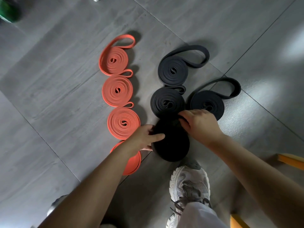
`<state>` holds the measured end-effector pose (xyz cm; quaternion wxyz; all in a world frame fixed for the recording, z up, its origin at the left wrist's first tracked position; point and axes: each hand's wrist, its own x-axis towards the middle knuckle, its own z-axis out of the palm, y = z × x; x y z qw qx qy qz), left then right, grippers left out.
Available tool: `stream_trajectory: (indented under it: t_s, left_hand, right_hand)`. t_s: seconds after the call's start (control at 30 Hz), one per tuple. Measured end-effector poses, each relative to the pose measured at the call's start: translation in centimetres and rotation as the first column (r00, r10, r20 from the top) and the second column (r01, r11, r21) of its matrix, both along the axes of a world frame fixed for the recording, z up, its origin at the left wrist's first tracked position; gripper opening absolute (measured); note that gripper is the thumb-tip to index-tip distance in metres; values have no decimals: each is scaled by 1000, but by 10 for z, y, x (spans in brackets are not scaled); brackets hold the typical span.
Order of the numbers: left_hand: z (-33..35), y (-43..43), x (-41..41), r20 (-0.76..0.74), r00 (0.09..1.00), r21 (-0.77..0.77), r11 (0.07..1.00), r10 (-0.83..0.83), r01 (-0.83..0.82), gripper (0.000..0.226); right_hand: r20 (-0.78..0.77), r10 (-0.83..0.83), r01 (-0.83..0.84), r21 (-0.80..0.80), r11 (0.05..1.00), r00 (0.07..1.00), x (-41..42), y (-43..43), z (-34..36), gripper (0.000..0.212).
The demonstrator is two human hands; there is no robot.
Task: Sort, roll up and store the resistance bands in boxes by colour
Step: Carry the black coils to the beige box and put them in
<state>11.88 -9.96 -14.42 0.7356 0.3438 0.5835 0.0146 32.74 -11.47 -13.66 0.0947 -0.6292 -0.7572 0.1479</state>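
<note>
We see four orange bands point(117, 91) rolled into flat spirals, lying in a column left of centre, the top one trailing a loose loop and the lowest only partly in view. To their right lie three coiled black bands point(172, 71), two with loose loops. A fourth black coil point(171, 145) sits at centre, gripped by the left hand point(144, 137) and right hand point(200, 125).

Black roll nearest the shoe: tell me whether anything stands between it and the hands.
Nothing visible does. The left hand grips the black roll at its left edge, and the right hand holds its far edge.
</note>
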Motion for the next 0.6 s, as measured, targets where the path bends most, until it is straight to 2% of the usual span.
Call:
stream_trajectory:
  t_s: [0.07, 0.13, 0.27, 0.37, 0.43, 0.5, 0.6]
  left_hand:
    - [1, 0, -1, 49, 988, -57, 988, 145, -142, 17]
    - [-1, -1, -1, 50, 980, -53, 980, 195, -193, 21]
    - [-5, -3, 5, -14, 992, -11, 992, 127, -127, 37]
    - [-5, 0, 1, -25, 998, -62, 997, 52, -54, 28]
    - [-5, 4, -3, -33, 998, -71, 996, -55, 53, 23]
    - [-5, 7, -1, -44, 990, -31, 991, -133, 132, 20]
    - [-2, 5, 9, -83, 971, 31, 973, -225, 228, 33]
  right_hand:
    - [-10, -8, 8, -24, 1000, 1000, 1, -2, -1, 30]
    - [-24, -16, 13, -108, 994, 1000, 1, -7, -3, 27]
    - [-51, -102, 79, -343, 936, 993, -3, -19, -7, 26]
    - [-143, -152, 73, -450, 890, 978, -2, -23, -4, 26]
    - [-127, -135, 50, -524, 850, 983, -1, -28, -6, 27]
    - [-14, -126, 101, -510, 854, 992, 0, -35, -8, 30]
    - [44, -190, 194, -336, 921, 981, 4, -40, -7, 29]
